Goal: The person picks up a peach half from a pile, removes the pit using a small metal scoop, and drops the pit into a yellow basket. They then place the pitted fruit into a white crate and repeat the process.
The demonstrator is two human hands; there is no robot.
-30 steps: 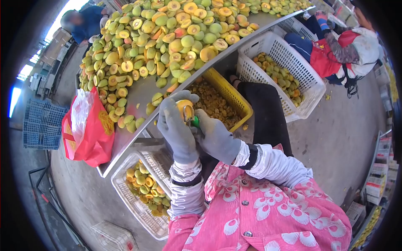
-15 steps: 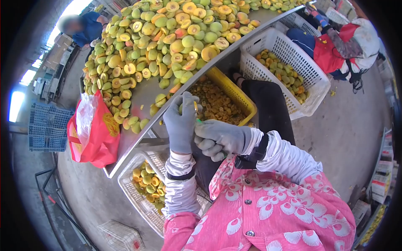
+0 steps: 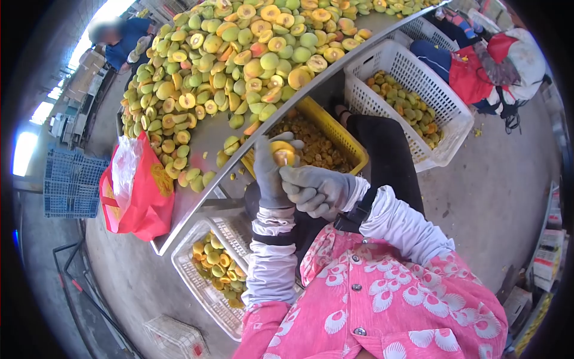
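My left hand, in a grey glove, is closed around a peach half with its orange cut face turned up. My gloved right hand is closed in a fist just beside it, its fingertips at the fruit's lower edge. A small tool with a bit of green on it showed at this hand a moment ago; now the fingers hide most of it. Below both hands sits a yellow crate holding brownish-orange scraps.
A big heap of halved peaches covers the metal table. White crates of peach halves stand right and lower left. A red bag hangs by the table corner. Another person is at far left; another's clothing shows upper right.
Both hands have shifted slightly right. My left hand has turned, so the peach half's cut face now shows. The green bit at my right hand is no longer visible.
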